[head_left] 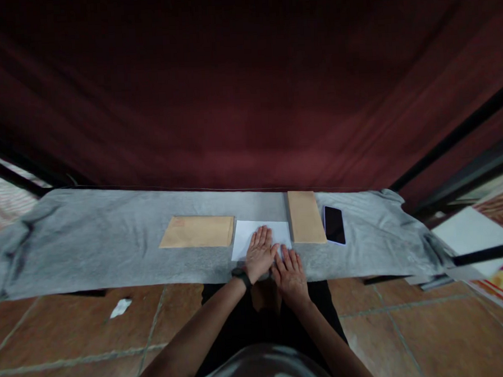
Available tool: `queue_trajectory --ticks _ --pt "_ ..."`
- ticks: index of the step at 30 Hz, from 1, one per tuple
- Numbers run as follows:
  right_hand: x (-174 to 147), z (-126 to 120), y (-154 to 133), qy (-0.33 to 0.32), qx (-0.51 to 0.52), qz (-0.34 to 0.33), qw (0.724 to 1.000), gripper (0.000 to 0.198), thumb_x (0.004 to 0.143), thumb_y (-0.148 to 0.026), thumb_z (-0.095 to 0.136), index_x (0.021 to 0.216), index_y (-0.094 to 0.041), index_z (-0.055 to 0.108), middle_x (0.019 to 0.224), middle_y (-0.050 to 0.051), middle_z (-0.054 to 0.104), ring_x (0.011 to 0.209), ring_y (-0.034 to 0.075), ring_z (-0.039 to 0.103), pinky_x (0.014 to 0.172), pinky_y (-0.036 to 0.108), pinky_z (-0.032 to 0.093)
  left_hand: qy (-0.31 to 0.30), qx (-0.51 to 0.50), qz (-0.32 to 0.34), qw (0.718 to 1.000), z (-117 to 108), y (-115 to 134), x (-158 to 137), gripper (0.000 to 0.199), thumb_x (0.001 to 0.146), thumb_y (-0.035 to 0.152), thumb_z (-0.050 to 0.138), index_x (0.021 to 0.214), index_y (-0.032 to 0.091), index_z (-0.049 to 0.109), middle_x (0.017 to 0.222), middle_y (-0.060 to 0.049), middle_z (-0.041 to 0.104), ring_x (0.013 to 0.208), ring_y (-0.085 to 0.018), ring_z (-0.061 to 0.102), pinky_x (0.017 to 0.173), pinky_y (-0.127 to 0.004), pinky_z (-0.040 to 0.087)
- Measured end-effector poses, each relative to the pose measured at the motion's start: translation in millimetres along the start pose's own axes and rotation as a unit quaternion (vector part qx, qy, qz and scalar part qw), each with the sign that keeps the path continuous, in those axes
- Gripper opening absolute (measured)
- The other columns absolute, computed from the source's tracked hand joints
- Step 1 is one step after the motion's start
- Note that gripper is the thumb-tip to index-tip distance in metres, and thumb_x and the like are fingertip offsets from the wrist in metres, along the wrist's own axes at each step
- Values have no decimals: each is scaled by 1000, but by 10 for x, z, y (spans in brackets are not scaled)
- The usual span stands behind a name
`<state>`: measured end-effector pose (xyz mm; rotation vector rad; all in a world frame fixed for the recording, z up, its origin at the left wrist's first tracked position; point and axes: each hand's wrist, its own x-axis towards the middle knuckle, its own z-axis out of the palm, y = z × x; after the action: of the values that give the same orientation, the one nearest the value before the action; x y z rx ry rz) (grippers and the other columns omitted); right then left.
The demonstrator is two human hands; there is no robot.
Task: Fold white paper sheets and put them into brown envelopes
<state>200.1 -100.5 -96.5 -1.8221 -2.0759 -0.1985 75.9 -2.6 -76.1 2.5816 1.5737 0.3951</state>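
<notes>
A white sheet of paper [242,239] lies on the grey cloth in front of me. My left hand [260,251] rests flat on its middle, fingers stretched out and pointing away from me. Close beside it, my right hand [290,273] is spread over the sheet's near right corner, the fingertips touching the paper. To the left of the sheet lie brown envelopes [198,230], placed lengthwise, with faint red print at one corner. Another brown envelope or stack of them [307,216] lies upright to the right, next to the paper's edge.
A phone [334,225] with a dark screen lies right of the right-hand envelopes. Grey cloth [106,235] covers the narrow table. A dark red curtain [247,98] hangs behind it, between black bars. On the tiled floor is a scrap of white paper [120,308].
</notes>
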Motion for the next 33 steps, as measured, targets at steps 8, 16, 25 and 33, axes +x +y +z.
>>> queue_trajectory --ticks 8,16,25,33 --pt "39 -58 -6 -22 2 9 1000 54 100 -40 48 151 -24 42 161 11 33 143 34 37 115 51 30 26 30 -50 998 15 -434 205 61 102 39 27 151 3 34 158 -19 35 150 -26 27 122 -46 24" --pt "11 -34 7 -20 9 5 1000 56 100 -42 46 153 -25 39 161 11 33 144 34 34 116 52 26 29 61 0 998 -145 -393 -525 58 101 42 35 149 10 42 158 -16 36 149 -28 28 121 -48 25" --pt "120 -177 65 -54 10 -4 998 52 99 -42 50 148 -25 47 153 10 47 136 31 44 113 47 30 -64 93 65 991 -215 -634 -572 48 94 26 41 140 20 52 145 -16 54 136 -29 50 107 -48 45" --pt "187 -259 48 -80 0 1 997 51 95 -39 56 143 -21 53 149 13 51 132 32 48 112 48 32 -79 123 104 984 -439 -566 -517 61 80 -5 35 134 16 56 138 -19 59 129 -26 57 103 -45 49"
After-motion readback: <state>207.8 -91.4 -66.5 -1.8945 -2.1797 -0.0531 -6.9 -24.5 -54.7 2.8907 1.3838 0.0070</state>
